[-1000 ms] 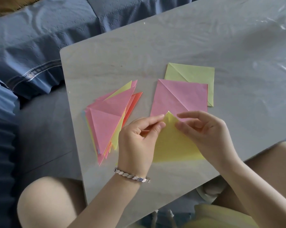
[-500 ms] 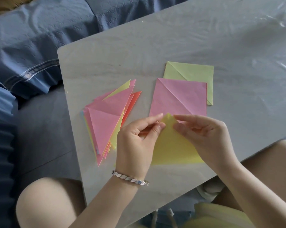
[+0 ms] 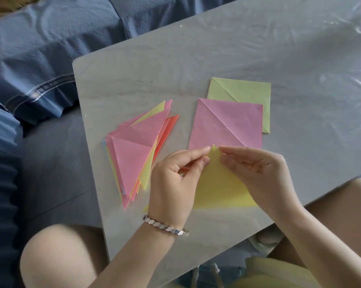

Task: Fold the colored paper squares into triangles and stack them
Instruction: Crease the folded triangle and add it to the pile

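Observation:
A yellow paper [image 3: 219, 188], folded into a triangle, lies on the grey table [image 3: 196, 59] near its front edge. My left hand [image 3: 173, 179] and my right hand [image 3: 258, 171] both pinch its top corner between thumb and fingers, and cover parts of its two sides. Just behind the hands lies a pink square [image 3: 223, 123] with a diagonal crease, overlapping a light green creased square [image 3: 246, 92]. To the left sits a fanned stack of folded triangles [image 3: 134, 150], pink on top with yellow and orange edges showing.
The table is covered with clear plastic film [image 3: 331, 59]. A blue cushioned sofa [image 3: 40, 48] lies behind and to the left of the table. My bare knees [image 3: 57, 254] sit under the table's front edge.
Both hands keep pinching the yellow triangle's top corner; my right fingertips have closed in toward the tip. The papers on the table have not moved.

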`<action>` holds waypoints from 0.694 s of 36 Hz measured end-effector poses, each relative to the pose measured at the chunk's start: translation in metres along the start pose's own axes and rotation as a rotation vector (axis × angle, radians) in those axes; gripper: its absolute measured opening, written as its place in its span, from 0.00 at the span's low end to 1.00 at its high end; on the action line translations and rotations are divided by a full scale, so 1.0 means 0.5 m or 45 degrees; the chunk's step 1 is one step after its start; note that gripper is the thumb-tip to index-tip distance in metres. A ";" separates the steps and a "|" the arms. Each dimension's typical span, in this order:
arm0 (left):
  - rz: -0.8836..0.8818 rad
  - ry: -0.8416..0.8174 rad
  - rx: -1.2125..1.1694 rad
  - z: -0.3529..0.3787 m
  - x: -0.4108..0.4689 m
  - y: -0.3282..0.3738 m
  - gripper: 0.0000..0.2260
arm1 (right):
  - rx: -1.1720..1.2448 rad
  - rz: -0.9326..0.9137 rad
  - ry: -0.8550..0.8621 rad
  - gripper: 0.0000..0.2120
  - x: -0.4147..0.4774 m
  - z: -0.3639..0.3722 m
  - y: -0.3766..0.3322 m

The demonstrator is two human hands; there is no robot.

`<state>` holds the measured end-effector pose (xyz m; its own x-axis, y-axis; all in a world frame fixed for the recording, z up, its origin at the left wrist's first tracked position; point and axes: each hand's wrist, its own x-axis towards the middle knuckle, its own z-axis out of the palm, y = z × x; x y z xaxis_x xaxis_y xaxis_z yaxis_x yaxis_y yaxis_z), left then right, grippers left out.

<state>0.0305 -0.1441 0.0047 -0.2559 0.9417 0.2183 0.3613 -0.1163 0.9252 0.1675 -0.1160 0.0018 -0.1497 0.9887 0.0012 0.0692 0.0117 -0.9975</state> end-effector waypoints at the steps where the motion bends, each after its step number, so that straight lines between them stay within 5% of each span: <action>1: 0.004 -0.002 0.002 0.000 0.000 -0.001 0.11 | -0.002 0.003 0.001 0.12 0.000 0.000 0.000; 18: -0.020 -0.002 0.107 -0.003 -0.002 -0.008 0.13 | -0.191 -0.025 -0.002 0.11 0.011 -0.001 0.014; 25: -0.222 -0.085 0.082 -0.006 0.015 0.003 0.10 | -0.375 -0.140 -0.141 0.10 0.019 -0.013 0.004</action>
<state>0.0266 -0.1382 0.0085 -0.2604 0.9649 0.0332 0.3737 0.0691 0.9250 0.1725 -0.1054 0.0003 -0.2773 0.9571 0.0839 0.3264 0.1760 -0.9287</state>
